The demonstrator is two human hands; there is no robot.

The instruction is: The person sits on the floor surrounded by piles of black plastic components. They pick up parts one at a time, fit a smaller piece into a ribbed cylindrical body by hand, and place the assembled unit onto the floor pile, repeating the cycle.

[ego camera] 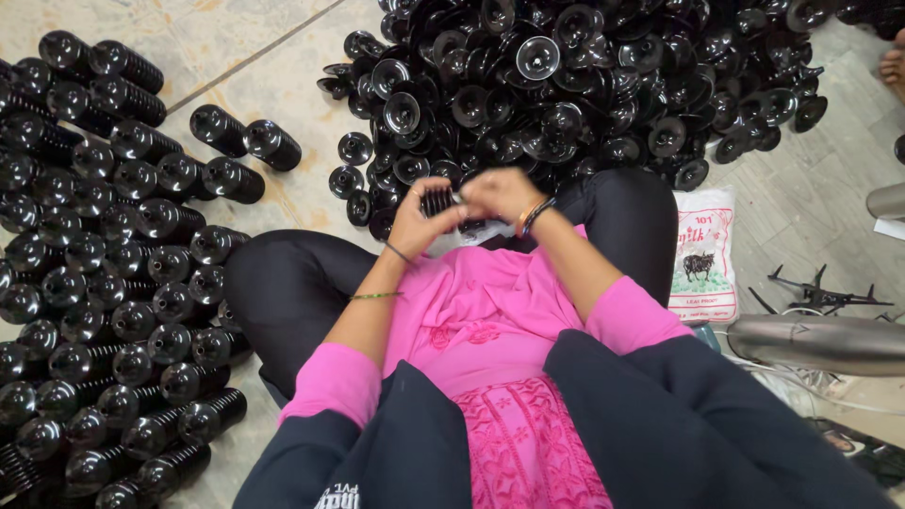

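Note:
I sit cross-legged on the floor in a pink top and black trousers. My left hand (419, 217) and my right hand (500, 193) meet over my lap, both closed on a short stack of black ribbed plastic discs (438, 201) held between them. A clear plastic scrap (471, 236) lies under the hands. Just beyond my knees rises a big loose heap of black cup-shaped plastic parts (575, 85).
Rows of finished black stacked columns (104, 283) lie on the tiled floor to my left. A printed white bag (704, 253) sits by my right knee. A metal tube (815, 341) and a black pronged part (820, 294) lie at right. Another person's foot (892, 68) shows top right.

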